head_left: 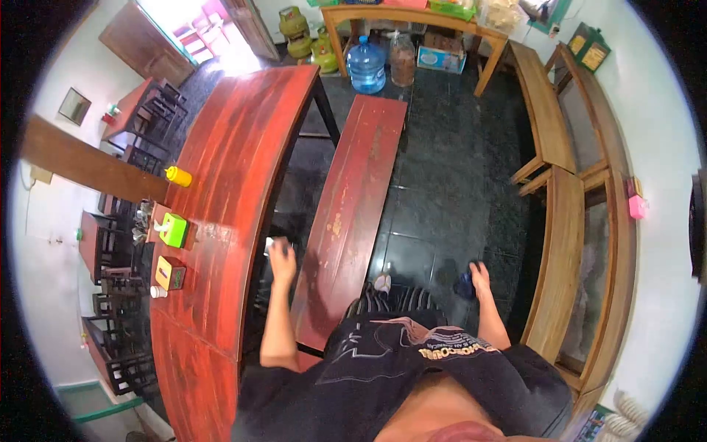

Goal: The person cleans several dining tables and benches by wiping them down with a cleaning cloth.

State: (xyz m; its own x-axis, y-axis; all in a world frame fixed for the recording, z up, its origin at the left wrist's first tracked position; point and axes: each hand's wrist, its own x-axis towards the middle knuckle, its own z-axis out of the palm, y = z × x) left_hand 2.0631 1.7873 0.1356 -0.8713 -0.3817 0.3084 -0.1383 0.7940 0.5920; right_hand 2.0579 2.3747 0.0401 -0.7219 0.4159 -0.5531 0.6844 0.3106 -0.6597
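Note:
My left hand (281, 264) hangs over the gap between the long red table (236, 140) and the red wooden bench (353, 199). Its fingers are curled, and a small white patch shows at the fingertips; I cannot make out whether it is something held. Out to the right, above the dark tiled floor, my right hand (479, 280) is closed on a bunched dark blue cloth (465, 286). Most of the cloth's shape is lost against the floor.
On the table stand a yellow squeeze bottle (178, 176), a green tissue box (174, 230) and a brown box (170, 273). Wooden benches (549, 118) line the right wall. Ahead are a blue water jug (366, 66), gas cylinders (298, 33) and a wooden table (412, 15).

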